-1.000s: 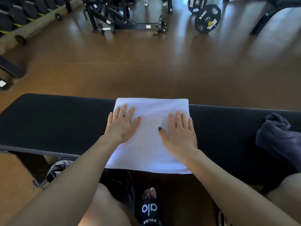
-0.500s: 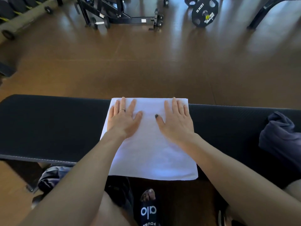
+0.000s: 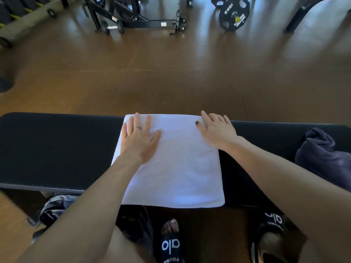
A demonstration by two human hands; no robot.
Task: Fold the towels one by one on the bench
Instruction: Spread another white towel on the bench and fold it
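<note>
A white towel (image 3: 176, 168), folded into a rough square, lies flat across the black padded bench (image 3: 57, 149); its near edge hangs a little over the bench's front. My left hand (image 3: 138, 139) presses flat on the towel's far left part, fingers straight, a ring on one finger. My right hand (image 3: 216, 130) lies flat at the towel's far right corner, fingers reaching the far edge. A dark blue towel (image 3: 322, 156) sits crumpled on the bench at the right.
Dark cloth (image 3: 55, 207) lies on the floor under the bench's left side. My sandalled feet (image 3: 171, 242) stand below the front edge. Beyond the bench is brown floor, with a black weight rack (image 3: 133, 18) and a 10 kg plate (image 3: 234, 15) at the back.
Both hands have slid away from me over the towel toward its far edge and spread apart, the right one moving to the far right corner. The towel stays flat.
</note>
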